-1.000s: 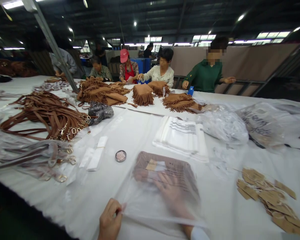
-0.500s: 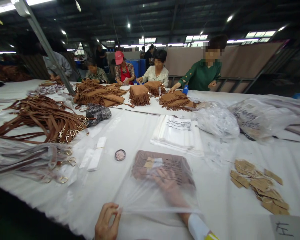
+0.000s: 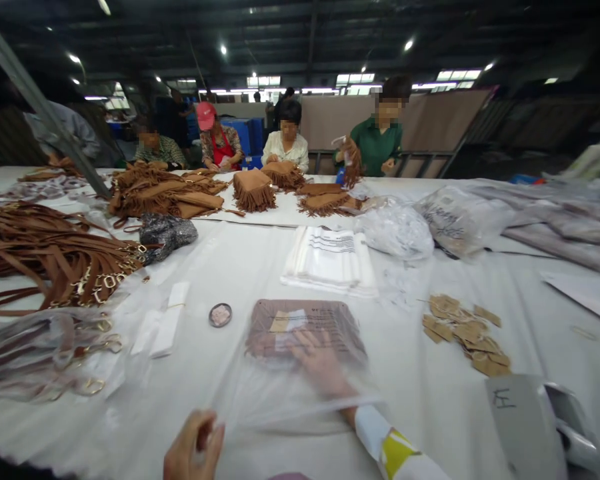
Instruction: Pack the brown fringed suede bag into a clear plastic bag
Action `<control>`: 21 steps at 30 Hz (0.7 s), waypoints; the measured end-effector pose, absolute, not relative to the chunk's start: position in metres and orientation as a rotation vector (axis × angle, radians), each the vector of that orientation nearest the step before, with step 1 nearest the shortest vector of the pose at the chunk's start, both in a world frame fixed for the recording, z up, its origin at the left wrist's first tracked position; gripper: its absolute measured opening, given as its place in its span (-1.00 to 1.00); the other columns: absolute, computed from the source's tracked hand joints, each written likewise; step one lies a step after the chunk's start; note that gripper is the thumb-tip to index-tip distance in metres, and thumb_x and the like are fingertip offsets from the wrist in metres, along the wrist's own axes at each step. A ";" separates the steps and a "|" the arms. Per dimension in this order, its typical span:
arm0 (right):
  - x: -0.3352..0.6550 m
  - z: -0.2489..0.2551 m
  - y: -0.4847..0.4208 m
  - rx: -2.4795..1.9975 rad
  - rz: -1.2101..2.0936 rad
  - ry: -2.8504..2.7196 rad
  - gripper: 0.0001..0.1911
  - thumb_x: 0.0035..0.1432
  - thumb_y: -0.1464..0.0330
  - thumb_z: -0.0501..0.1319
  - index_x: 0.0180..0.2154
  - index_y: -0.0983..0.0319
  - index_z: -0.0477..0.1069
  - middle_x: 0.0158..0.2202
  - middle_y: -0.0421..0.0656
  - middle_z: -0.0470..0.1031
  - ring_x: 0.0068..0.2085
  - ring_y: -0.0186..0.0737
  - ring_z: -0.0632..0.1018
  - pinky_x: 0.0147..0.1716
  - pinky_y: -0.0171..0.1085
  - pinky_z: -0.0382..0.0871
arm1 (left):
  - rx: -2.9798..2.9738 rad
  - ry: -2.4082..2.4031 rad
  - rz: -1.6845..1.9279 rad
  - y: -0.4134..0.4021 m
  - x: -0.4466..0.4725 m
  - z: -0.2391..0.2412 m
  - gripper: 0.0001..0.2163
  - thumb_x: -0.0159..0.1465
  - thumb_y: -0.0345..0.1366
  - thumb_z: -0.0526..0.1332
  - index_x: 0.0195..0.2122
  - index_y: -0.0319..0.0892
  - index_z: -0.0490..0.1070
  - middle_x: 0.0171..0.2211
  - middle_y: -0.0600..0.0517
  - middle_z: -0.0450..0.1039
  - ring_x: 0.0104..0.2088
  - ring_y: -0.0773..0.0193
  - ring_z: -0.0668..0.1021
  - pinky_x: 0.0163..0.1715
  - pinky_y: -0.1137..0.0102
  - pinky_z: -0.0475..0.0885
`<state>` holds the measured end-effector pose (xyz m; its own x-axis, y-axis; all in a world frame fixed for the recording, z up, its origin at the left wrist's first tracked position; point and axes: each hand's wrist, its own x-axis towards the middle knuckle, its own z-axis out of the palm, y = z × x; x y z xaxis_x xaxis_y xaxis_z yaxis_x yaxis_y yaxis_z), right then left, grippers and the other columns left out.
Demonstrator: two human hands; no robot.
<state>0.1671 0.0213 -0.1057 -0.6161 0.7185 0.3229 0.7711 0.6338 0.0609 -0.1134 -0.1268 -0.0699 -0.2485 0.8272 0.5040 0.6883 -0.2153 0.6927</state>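
Note:
My right hand point(image 3: 320, 353) reaches inside a clear printed plastic bag point(image 3: 280, 403). Through the film its fingers look spread, lying flat over a brown bag point(image 3: 340, 317). A tan tag point(image 3: 279, 321) and a pale card point(image 3: 297, 320) lie on that brown bag, just beyond my fingertips. My left hand point(image 3: 193, 445) is off the lower left corner of the plastic bag, with its fingers loosely curled and a gap between thumb and fingers. Nothing shows in it, though it is slightly blurred.
White printed plastic bags point(image 3: 325, 260) are stacked beyond. Kraft tags point(image 3: 467, 330) lie right, near a grey marked board point(image 3: 523, 427). Left are a small dish point(image 3: 220, 315), white strips point(image 3: 170, 323) and brown straps point(image 3: 55, 247). Co-workers sit and stand across the table beside fringed brown bags point(image 3: 254, 187).
My left hand has come away from the plastic bag's edge and moved down-left. My right hand stays inside it. The view has turned right. A co-worker in green has lifted a fringed bag.

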 end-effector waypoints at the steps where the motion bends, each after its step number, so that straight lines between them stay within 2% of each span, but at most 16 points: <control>1: 0.167 -0.104 0.017 -1.218 -0.289 -2.579 -0.50 0.25 0.12 0.07 0.20 0.00 0.18 0.26 -0.05 0.23 0.26 0.00 0.19 0.22 0.25 -0.36 | 1.922 1.758 1.385 -0.105 -0.110 -0.054 -0.81 0.24 -0.17 0.18 -0.18 -0.10 0.42 -0.43 0.06 0.48 -0.45 0.30 0.53 -0.41 0.46 0.49; 2: 0.168 -0.103 0.011 -1.229 -0.311 -2.555 -0.45 0.22 0.06 0.08 0.21 0.04 0.18 0.26 0.00 0.23 0.26 0.06 0.18 0.20 0.30 -0.40 | 2.002 1.640 1.312 -0.081 -0.102 -0.038 -0.75 0.27 -0.19 0.14 -0.05 -0.11 0.38 -0.24 -0.03 0.52 -0.26 0.24 0.56 -0.24 0.40 0.51; 4: 0.173 -0.102 -0.008 -1.255 -0.398 -2.478 -0.39 0.19 0.02 0.09 0.21 0.09 0.17 0.25 0.06 0.23 0.26 0.13 0.17 0.17 0.36 -0.46 | 2.214 1.331 1.118 -0.033 -0.072 -0.012 -0.65 0.33 -0.21 0.05 0.13 -0.11 0.26 0.10 -0.13 0.37 0.10 0.15 0.42 0.10 0.21 0.37; 6: 0.181 -0.101 -0.037 -1.343 -0.501 -2.389 -0.38 0.19 0.07 0.11 0.23 0.12 0.15 0.24 0.07 0.23 0.27 0.14 0.16 0.17 0.36 -0.44 | 2.401 1.017 0.879 0.004 -0.030 0.002 -0.60 0.36 -0.19 0.01 0.21 -0.10 0.18 0.24 -0.14 0.20 0.25 0.12 0.25 0.24 0.10 0.19; 8: 0.193 -0.101 -0.074 -1.524 -0.566 -2.292 -0.38 0.20 0.14 0.13 0.25 0.15 0.12 0.24 0.10 0.24 0.26 0.16 0.16 0.19 0.35 -0.36 | 2.514 0.790 0.664 0.026 0.012 0.003 -0.57 0.37 -0.18 -0.02 0.25 -0.11 0.13 0.30 -0.14 0.10 0.31 0.09 0.14 0.29 0.04 0.08; 11: 0.218 -0.103 -0.128 -1.681 -0.575 -2.174 -0.41 0.19 0.23 0.16 0.24 0.14 0.14 0.17 0.07 0.34 0.20 0.17 0.27 0.18 0.32 -0.17 | 2.580 0.598 0.465 0.042 0.059 -0.007 -0.57 0.38 -0.20 -0.05 0.26 -0.15 0.13 0.31 -0.17 0.07 0.33 0.09 0.10 0.29 0.06 0.07; 13: 0.233 -0.102 -0.151 -1.657 -0.509 -2.073 -0.44 0.21 0.29 0.15 0.23 0.17 0.14 0.05 0.02 0.45 0.09 0.04 0.41 0.15 0.16 0.11 | 2.615 0.556 0.377 0.049 0.079 -0.014 -0.58 0.39 -0.24 -0.08 0.24 -0.17 0.15 0.31 -0.16 0.09 0.33 0.14 0.11 0.29 0.13 0.08; 15: 0.245 -0.098 -0.156 -1.692 -0.410 -1.879 -0.45 0.23 0.30 0.15 0.22 0.23 0.12 -0.04 0.02 0.49 -0.01 -0.05 0.47 0.03 -0.01 0.33 | 2.651 0.570 0.298 0.057 0.095 -0.017 -0.59 0.39 -0.26 -0.11 0.25 -0.17 0.15 0.31 -0.14 0.10 0.32 0.16 0.12 0.30 0.15 0.07; 17: 0.250 -0.092 -0.143 -1.795 -0.314 -1.670 -0.41 0.21 0.25 0.16 0.21 0.28 0.12 0.00 0.08 0.44 0.01 -0.02 0.47 -0.04 -0.04 0.41 | 2.675 0.605 0.222 0.066 0.108 -0.020 -0.57 0.40 -0.23 -0.13 0.27 -0.19 0.10 0.31 -0.16 0.08 0.33 0.08 0.09 0.29 0.04 0.03; 19: 0.251 -0.086 -0.121 -1.799 -0.212 -1.645 -0.50 0.22 0.27 0.12 0.16 0.28 0.19 0.01 0.07 0.44 0.00 -0.02 0.48 -0.08 -0.06 0.45 | 2.684 0.633 0.146 0.075 0.118 -0.026 -0.53 0.40 -0.17 -0.14 0.28 -0.22 0.07 0.31 -0.22 0.06 0.33 -0.07 0.07 0.24 -0.14 0.01; 21: 0.249 -0.083 -0.105 -1.714 -0.114 -1.724 -0.67 0.25 0.40 0.01 0.03 0.24 0.32 -0.17 -0.04 0.52 -0.16 -0.15 0.56 -0.21 -0.18 0.49 | 2.694 0.654 0.053 0.080 0.125 -0.034 -0.50 0.39 -0.11 -0.14 0.27 -0.25 0.08 0.30 -0.27 0.07 0.31 -0.18 0.09 0.18 -0.24 0.04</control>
<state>0.2491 -0.1046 -0.0829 0.1129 0.8474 0.5188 0.9085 0.1234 -0.3993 0.1249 0.0803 -0.0341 0.8918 0.4498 -0.0488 0.4359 -0.8252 0.3592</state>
